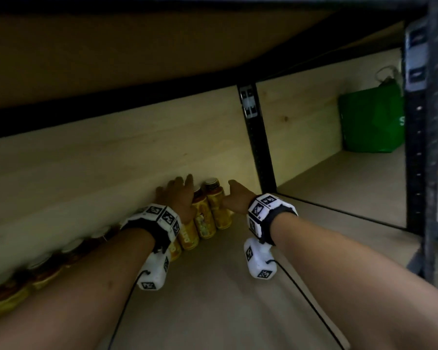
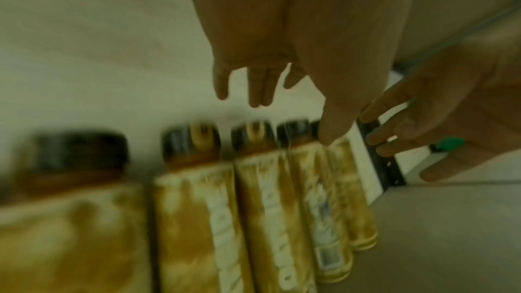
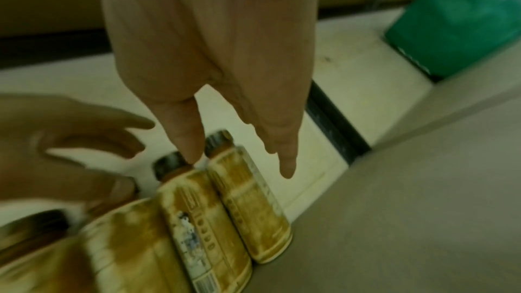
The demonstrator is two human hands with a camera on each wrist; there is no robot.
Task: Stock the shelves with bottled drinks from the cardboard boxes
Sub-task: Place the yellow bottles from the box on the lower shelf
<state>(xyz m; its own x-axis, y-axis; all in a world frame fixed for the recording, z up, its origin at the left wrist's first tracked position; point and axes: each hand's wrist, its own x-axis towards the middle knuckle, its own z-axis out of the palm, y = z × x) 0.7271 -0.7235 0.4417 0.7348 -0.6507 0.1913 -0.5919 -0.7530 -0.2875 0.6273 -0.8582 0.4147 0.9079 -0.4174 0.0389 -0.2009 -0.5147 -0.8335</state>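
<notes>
A row of yellow-labelled drink bottles (image 1: 216, 205) with dark caps stands along the pale back panel (image 1: 111, 160) of the shelf. My left hand (image 1: 180, 188) hovers over the caps near the row's right end, fingers straight and spread, holding nothing. In the left wrist view its thumb (image 2: 332, 128) reaches down to a cap of the bottles (image 2: 282, 197). My right hand (image 1: 234, 192) is just right of the end bottle (image 3: 251, 204), fingers extended. One fingertip (image 3: 191, 153) touches the second bottle's cap (image 3: 169, 164). The row's left part is blurred behind my left forearm.
The shelf board (image 1: 225, 286) stretches bare in front of the bottles. A black upright post (image 1: 259, 152) stands right of the row. Beyond it a green bag (image 1: 372, 120) sits in the neighbouring bay. The upper shelf hangs low overhead, and a front post (image 1: 425, 147) stands at right.
</notes>
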